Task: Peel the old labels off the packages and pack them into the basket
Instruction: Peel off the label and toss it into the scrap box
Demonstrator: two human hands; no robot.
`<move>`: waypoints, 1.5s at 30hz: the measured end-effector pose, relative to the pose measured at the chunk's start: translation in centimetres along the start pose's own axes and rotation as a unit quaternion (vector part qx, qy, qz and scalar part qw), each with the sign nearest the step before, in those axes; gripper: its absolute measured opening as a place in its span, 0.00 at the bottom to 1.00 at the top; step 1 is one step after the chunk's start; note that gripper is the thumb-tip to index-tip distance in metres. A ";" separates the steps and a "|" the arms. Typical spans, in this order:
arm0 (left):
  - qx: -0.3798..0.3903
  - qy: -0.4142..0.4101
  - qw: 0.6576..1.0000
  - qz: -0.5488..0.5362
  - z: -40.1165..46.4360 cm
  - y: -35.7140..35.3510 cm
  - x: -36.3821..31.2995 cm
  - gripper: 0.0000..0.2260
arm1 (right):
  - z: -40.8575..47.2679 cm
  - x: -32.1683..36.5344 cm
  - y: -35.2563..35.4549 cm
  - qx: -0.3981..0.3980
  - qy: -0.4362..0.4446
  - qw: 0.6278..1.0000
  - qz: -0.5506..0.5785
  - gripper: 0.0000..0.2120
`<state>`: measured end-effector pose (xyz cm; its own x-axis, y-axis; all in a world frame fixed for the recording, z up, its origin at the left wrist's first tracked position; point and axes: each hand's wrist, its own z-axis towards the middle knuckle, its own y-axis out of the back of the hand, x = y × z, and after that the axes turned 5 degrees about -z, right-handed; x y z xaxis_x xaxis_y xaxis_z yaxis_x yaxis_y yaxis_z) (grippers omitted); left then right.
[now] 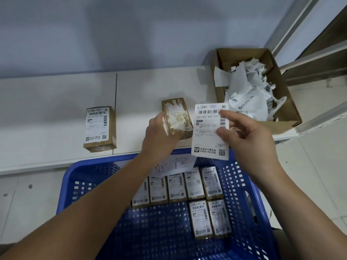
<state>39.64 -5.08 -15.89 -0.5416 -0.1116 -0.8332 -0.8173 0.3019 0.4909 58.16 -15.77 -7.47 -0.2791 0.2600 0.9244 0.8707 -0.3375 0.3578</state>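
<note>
My left hand [159,134] grips a small brown package [177,117] at the white shelf's front edge; its top face shows torn white paper residue. Just right of that package, my right hand [246,136] pinches a whole white shipping label [208,132] with barcode and QR code; the label is free of the package. Another brown package [100,128] with its label on lies on the shelf to the left. Below my hands sits the blue plastic basket [242,184], holding several labelled packages [193,182] in rows along its far side and right.
An open cardboard box [281,87] full of crumpled peeled labels stands on the shelf at the right. A handwritten paper sign [180,164] hangs on the basket's far rim. Metal shelf rails [315,53] run along the right; tiled floor lies on both sides.
</note>
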 end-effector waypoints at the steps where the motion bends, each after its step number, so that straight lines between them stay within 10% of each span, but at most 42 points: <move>1: -0.002 0.051 0.998 -0.029 1.4 -1.3 -0.3 0.41 | 0.0 0.1 0.0 -0.010 0.011 1.000 0.001 0.20; 13: -0.039 0.043 0.998 0.028 4.0 -4.9 0.3 0.59 | 0.0 1.8 0.7 -0.095 0.067 0.988 0.102 0.18; 27: 0.057 -0.070 0.993 -0.072 -15.6 6.5 -0.1 0.55 | -3.6 2.3 -5.1 0.084 -0.109 0.929 0.342 0.22; 37: 0.047 -0.106 0.980 -0.164 -13.7 3.4 1.6 0.30 | -2.4 1.5 -4.7 0.070 -0.094 0.938 0.327 0.21; 45: 0.137 -0.048 0.954 -0.261 -11.5 5.6 1.9 0.49 | -2.3 1.6 -4.9 0.153 -0.096 0.924 0.336 0.21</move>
<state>31.74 -14.52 -11.83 -0.0443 -0.2308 -0.9720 -0.8812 0.4675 -0.0708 52.50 -15.77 -7.49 0.4174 0.2510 0.8734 0.9036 -0.2169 -0.3695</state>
